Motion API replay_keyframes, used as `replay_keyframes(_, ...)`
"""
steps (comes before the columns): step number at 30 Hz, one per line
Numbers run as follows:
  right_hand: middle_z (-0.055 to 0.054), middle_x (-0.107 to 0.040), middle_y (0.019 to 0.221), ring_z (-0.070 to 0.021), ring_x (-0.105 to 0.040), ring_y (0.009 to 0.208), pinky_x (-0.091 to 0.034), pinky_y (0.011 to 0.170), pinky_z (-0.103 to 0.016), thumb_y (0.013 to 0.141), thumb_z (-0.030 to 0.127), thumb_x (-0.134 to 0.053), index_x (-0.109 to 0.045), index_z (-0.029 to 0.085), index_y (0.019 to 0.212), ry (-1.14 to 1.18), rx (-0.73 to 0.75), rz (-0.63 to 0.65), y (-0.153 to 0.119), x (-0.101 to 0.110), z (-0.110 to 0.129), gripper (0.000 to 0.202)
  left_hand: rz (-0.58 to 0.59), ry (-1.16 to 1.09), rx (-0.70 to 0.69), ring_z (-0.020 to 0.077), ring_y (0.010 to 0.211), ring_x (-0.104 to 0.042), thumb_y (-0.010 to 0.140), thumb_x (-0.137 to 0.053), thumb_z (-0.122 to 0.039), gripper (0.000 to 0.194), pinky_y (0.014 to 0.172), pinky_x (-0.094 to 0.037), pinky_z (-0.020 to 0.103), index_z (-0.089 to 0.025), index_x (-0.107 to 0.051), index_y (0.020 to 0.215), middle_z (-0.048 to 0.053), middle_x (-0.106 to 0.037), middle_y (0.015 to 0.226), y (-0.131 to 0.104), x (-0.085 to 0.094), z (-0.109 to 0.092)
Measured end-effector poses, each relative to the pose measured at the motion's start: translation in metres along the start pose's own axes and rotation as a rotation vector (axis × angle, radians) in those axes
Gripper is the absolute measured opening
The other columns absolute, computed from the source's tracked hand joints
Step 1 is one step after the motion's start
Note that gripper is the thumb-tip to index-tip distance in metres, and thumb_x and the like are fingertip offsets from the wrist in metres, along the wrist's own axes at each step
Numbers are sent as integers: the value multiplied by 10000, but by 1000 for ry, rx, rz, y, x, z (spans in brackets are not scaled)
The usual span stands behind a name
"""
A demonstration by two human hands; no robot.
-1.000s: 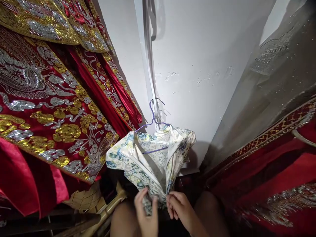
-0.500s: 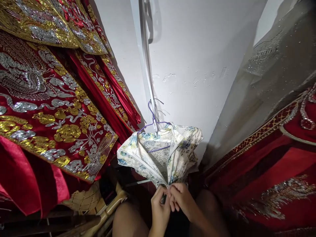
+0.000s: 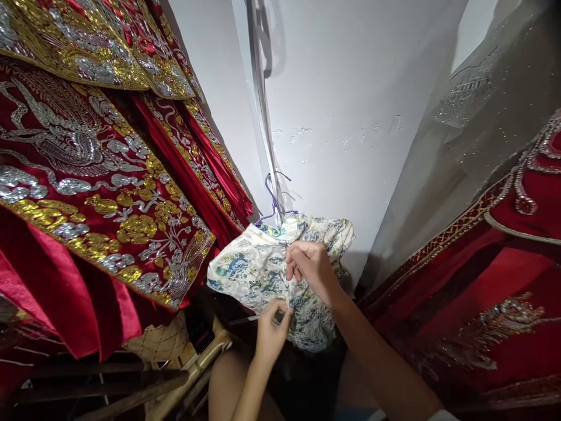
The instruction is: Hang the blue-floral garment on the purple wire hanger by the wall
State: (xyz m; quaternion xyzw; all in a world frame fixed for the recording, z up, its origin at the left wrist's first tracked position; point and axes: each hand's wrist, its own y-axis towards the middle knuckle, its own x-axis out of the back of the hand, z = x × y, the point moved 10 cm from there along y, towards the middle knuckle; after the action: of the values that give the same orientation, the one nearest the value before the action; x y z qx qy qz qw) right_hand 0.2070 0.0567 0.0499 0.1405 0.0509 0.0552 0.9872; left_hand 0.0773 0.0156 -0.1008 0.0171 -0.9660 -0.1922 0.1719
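Note:
A white garment (image 3: 249,266) with blue and yellow flowers hangs from a purple hanger (image 3: 275,204) on a pale upright pole (image 3: 263,117). Its front is drawn together along a middle line. High on that line, just below the collar, my right hand (image 3: 309,266) is closed in a pinch at the front edge. Lower down, my left hand (image 3: 274,327) pinches the same edge between thumb and fingertips. Any zip pull under my right fingers is too small to make out.
Red embroidered clothing (image 3: 144,222) with gold and silver hangs at the left, and more red beaded fabric (image 3: 495,280) at the right. A bamboo frame (image 3: 210,351) stands at the lower left. Behind is a white wall (image 3: 342,105).
My right hand has moved up from the lower front to near the collar. The open neckline is now drawn together. My left hand has shifted slightly up and left.

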Motion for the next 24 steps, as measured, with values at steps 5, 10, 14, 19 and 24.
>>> replay_keyframes(5, 39, -577, 406, -85, -431, 352, -316, 397, -195, 809, 211, -490, -587, 190, 580, -92, -1, 33, -7, 0, -5, 250, -181, 102, -349, 186, 881, -629, 941, -574, -250, 368, 840, -467, 316, -214, -598, 1307, 61, -686, 983, 59, 56, -111)
replay_keyframes(10, 46, -546, 429, -91, -407, 395, -301, 432, -219, 835, 211, -488, -539, 205, 566, -212, 93, -38, -4, 5, -5, 274, -85, 366, -597, 182, 825, -591, 973, -526, -246, 160, 771, -440, 316, -195, -676, 996, 44, -662, 856, 89, 48, -174)
replay_keyframes(14, 41, -504, 431, -104, -455, 442, -340, 499, -240, 875, 239, -469, -450, 216, 522, -315, 143, -96, -2, 9, -19, 354, -115, 472, -619, 188, 806, -566, 956, -555, -220, 104, 779, -387, 338, -198, -654, 932, 21, -661, 800, 85, 45, -171)
replay_keyframes(19, 47, -513, 436, -104, -446, 436, -365, 515, -233, 891, 270, -452, -506, 214, 576, -128, 130, -63, 5, 8, -26, 324, -128, 459, -536, 178, 742, -534, 951, -574, -274, 140, 741, -380, 329, -198, -625, 845, 5, -603, 737, 84, 44, -164)
replay_keyframes(24, 37, -492, 431, -102, -440, 445, -341, 510, -235, 863, 249, -480, -457, 213, 492, -181, 71, -42, 13, 1, -44, 373, -264, 344, -542, 177, 753, -539, 942, -584, -264, 147, 736, -410, 319, -199, -623, 816, 9, -605, 744, 82, 58, -183)
